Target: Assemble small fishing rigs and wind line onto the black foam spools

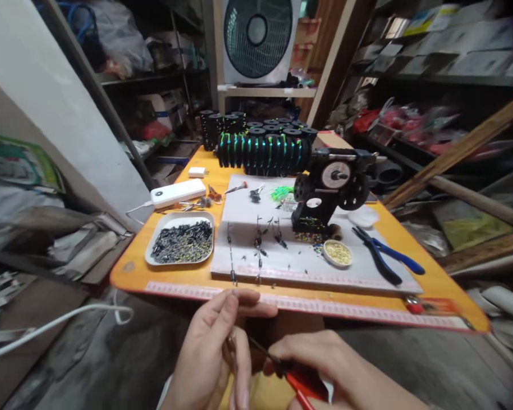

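My left hand (214, 341) is raised in front of the table's near edge. Its thumb and forefinger are pinched together on something too small and hidden to make out. My right hand (329, 356) is closed around red-handled pliers (303, 382), whose dark tip points toward the fingers of the left hand. Beyond the hands, a pale board (239, 213) carries small wire pieces with dark beads (257, 242) and scattered tiny parts. A white tray (175, 263) of small dark and brass-coloured pieces stands left of the board.
Blue-handled pliers (380, 259) and a small dish (337, 264) of golden bits lie at the right. Behind them stands a black winding device (314, 193) with a ribbed roller (263, 151). A white power bank (178, 193) sits at the left; a fan (257, 31) is behind.
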A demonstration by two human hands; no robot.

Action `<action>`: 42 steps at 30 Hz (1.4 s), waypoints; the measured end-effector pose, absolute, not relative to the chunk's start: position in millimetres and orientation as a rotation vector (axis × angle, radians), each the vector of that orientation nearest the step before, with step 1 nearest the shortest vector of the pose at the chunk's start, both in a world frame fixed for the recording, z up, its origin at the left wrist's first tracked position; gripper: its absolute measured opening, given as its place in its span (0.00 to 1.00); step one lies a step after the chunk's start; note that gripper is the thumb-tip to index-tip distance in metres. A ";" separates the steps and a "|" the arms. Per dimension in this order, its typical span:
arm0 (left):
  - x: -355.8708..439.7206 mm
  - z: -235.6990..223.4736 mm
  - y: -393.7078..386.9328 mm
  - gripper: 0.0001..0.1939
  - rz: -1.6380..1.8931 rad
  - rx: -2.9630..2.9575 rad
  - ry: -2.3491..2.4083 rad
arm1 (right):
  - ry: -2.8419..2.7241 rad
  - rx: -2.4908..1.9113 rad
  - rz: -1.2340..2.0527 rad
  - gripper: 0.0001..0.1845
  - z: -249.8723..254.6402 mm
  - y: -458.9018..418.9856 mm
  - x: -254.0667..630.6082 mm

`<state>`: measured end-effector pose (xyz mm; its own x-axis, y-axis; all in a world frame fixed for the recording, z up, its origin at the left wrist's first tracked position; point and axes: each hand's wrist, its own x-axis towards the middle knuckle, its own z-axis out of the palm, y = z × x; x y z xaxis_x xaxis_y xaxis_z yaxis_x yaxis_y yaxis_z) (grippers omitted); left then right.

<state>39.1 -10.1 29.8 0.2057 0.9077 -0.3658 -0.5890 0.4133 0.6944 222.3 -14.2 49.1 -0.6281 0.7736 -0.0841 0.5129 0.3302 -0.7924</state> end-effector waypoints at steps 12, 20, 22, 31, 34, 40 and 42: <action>22.3 26.2 -20.3 0.13 0.986 0.457 0.774 | -2.423 -1.031 1.426 0.14 65.0 6.6 210.3; 23.0 28.6 -19.0 0.12 1.017 0.480 0.804 | -2.452 -0.986 1.560 0.14 72.1 16.0 209.1; 22.7 27.5 -18.3 0.12 1.014 0.477 0.794 | -2.459 -0.997 1.548 0.15 71.6 17.2 209.8; 16.7 18.9 -16.2 0.15 0.954 0.483 0.746 | -2.514 -0.936 1.509 0.19 72.0 24.3 207.9; 18.1 18.1 -16.8 0.15 0.977 0.463 0.723 | -2.514 -0.936 1.488 0.17 71.0 26.3 206.2; 17.1 13.3 -14.2 0.15 0.995 0.425 0.588 | -2.527 -0.937 1.507 0.11 75.7 18.1 204.7; 14.4 11.8 -11.9 0.15 0.996 0.432 0.599 | -2.505 -1.076 1.384 0.11 79.8 14.2 223.1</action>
